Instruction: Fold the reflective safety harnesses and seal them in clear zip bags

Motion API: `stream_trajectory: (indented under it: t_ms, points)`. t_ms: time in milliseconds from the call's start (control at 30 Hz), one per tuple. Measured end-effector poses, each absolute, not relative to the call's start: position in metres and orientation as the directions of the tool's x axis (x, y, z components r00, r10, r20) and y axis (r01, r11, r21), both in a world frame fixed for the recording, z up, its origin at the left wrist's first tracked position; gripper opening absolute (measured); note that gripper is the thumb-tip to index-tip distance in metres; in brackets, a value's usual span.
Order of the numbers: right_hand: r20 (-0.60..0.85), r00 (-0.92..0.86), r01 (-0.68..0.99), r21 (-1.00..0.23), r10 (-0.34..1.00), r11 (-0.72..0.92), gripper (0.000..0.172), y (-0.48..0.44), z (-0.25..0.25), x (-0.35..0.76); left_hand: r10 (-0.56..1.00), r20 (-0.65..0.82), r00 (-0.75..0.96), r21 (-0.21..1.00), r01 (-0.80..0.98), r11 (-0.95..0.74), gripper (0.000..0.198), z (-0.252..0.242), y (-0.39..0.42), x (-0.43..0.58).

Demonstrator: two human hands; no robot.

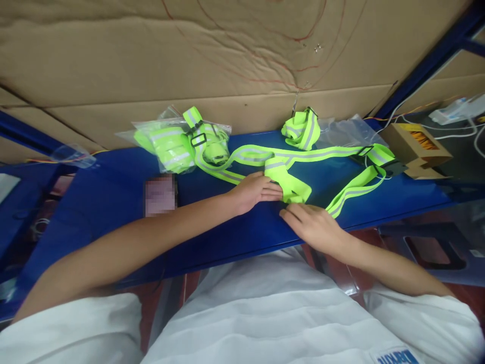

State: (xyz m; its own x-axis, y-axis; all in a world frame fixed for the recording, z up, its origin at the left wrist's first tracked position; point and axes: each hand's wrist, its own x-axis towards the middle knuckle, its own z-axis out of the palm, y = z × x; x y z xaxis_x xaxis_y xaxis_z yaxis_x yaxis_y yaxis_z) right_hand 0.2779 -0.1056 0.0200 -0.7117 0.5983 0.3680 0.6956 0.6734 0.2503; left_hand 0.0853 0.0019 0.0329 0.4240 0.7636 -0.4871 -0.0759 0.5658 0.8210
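Yellow-green reflective strap [283, 174] is lying across the middle and right of the blue table [113, 202]. Its long axis is running left to right, roughly along the table's back edge. At the right, near a black buckle [366, 150], it is doubling back, with a length slanting down and left to the right hand [318, 226]. A folded piece is pointing toward the wearer, between the hands.

Left hand [252, 193] is reaching rightward, fingers nearly straight and together, tips touching the folded piece; cannot tell whether they are gripping it. Right hand is pointing left, fingers bent, just below the fold; its grip is hidden.

Around: a bagged strap bundle [170, 146] is sitting at the back left, the strap's left curve meeting it; cannot tell whether they are joined. A rolled strap [303, 130] is resting behind, beside a clear plastic bag [343, 132]. An open carton [417, 144] is standing beyond the buckle end. Cardboard sheeting [151, 60] is closing off the back. A blurred-out object [160, 196] is lying left, near the left forearm.
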Motion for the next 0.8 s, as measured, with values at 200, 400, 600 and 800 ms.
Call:
stream_trajectory:
  t_ms: [200, 400, 600, 800]
  points:
    - [0.34, -0.796, 0.586, 0.223, 0.501, 0.779, 0.026, -0.108, 0.003, 0.265, 0.804, -0.449, 0.389, 0.809, -0.205, 0.551, 0.009, 0.04, -0.001, 0.101]
    - [0.398, -0.74, 0.638, 0.16, 0.543, 0.753, 0.048, -0.117, 0.014, 0.276, 0.863, -0.407, 0.299, 0.833, -0.265, 0.485, 0.017, 0.06, 0.007, 0.095]
    - [0.407, -0.701, 0.674, 0.112, 0.585, 0.73, 0.051, -0.123, 0.008, 0.281, 0.917, -0.249, 0.31, 0.813, -0.447, 0.372, 0.017, 0.083, 0.017, 0.083]
    - [0.538, -0.4, 0.683, -0.365, 0.742, 0.632, 0.037, -0.097, 0.021, 0.297, 0.94, -0.172, 0.295, 0.799, -0.516, 0.308, 0.026, 0.115, 0.015, 0.08]
